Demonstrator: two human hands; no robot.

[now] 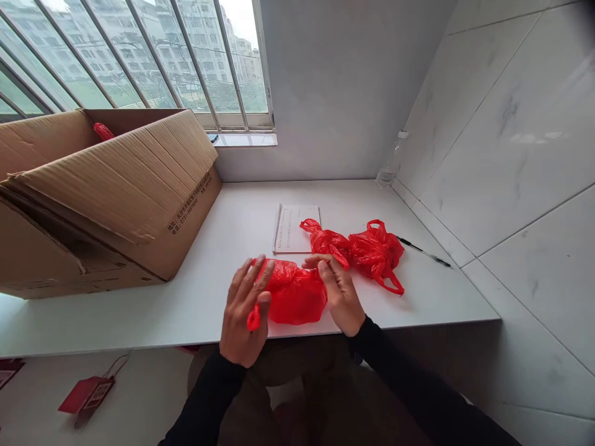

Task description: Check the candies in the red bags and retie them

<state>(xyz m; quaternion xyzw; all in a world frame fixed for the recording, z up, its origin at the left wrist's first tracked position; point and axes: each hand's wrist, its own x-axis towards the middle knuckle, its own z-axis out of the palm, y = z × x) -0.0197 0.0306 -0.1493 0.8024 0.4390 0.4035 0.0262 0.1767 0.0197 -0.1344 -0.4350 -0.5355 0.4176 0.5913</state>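
A red plastic bag point(297, 298) lies near the table's front edge, flattened and smooth in its lower part and crumpled along the top. At its left end is my left hand point(245, 316), fingers long over the bag, with a small red loop of plastic poking out between thumb and palm. My right hand point(339, 296) pinches at the bag's upper right corner, thumb against the bent fingers. What lies under the fingertips is hidden. Just beyond my right hand are a crumpled red bag point(329, 243) with a knotted end and another crumpled red bag point(375, 251) with loop handles.
An open cardboard box point(186, 217) stands at the left, with something red point(103, 131) inside. A notebook point(295, 226) lies behind the bags. To the right are a pen point(424, 251) and a clear bottle point(391, 162) by the tiled wall. A red paper bag point(87, 396) sits below the table.
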